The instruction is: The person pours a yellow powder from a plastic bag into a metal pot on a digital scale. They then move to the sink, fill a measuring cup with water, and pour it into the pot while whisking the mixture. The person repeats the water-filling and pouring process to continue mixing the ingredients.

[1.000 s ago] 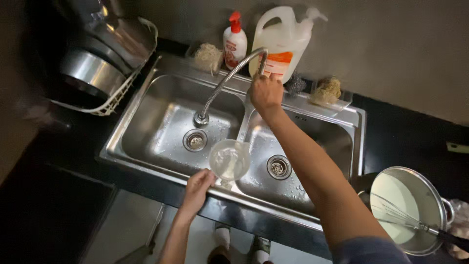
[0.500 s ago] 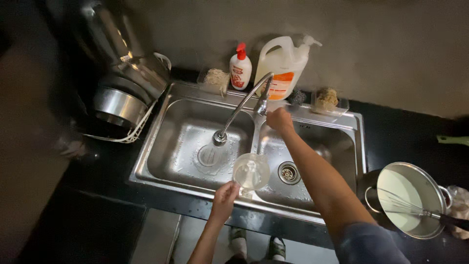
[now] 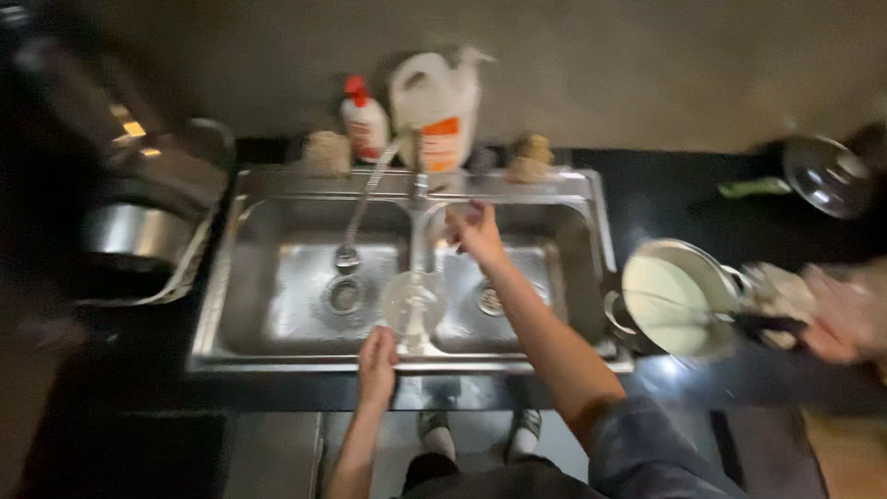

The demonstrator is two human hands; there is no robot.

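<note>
Our left hand [image 3: 377, 356] grips the clear round glass bowl [image 3: 413, 303] over the double steel sink [image 3: 277, 277]; our right hand [image 3: 476, 231], loosely curled, has left the tap.

A red-capped white bottle [image 3: 366, 127] and a large white jug [image 3: 436, 106] stand behind the sink. At right, a pot of white liquid [image 3: 673, 300] sits on the black counter [image 3: 665, 199].

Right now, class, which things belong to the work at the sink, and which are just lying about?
In use:
left hand holding clear glass
right hand over the sink
tap

Lying about:
red-capped bottle
white jug
pan
</note>
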